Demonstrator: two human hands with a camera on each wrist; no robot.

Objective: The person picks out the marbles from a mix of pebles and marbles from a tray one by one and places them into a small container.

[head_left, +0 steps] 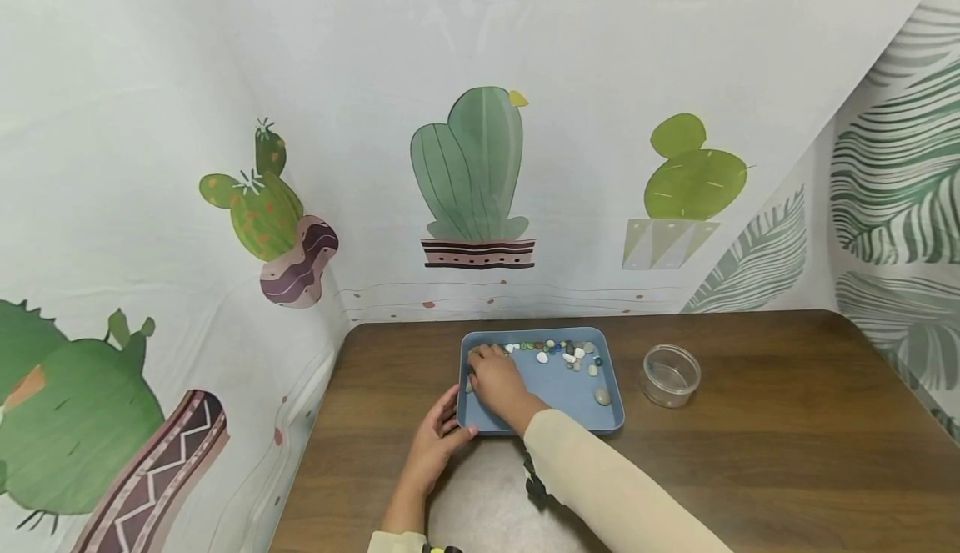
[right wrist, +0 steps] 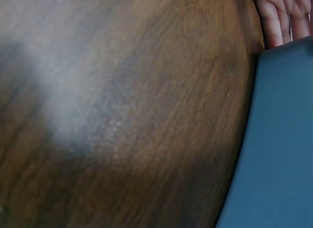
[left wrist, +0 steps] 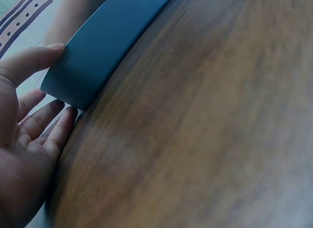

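A shallow blue tray [head_left: 558, 403] rests on the brown table and holds several small pebbles [head_left: 542, 357], mostly along its back and right sides. My left hand [head_left: 435, 440] holds the tray's near left corner; in the left wrist view the thumb [left wrist: 46, 54] lies against the wall and the other fingers come round the corner. Inside the tray, my right hand [head_left: 498, 382] reaches to the back left part, fingers pointing down among pebbles there. Its fingertips are largely hidden, so I cannot tell whether they pinch a pebble. The right wrist view shows only tray wall, table and left fingers.
Right of the tray stands a clear round container [head_left: 671, 376]. A larger grey pebble [head_left: 602, 396] lies near the tray's right wall. Behind the wooden table [head_left: 787, 403] hangs a white cloth [head_left: 585, 52] printed with cacti and leaves.
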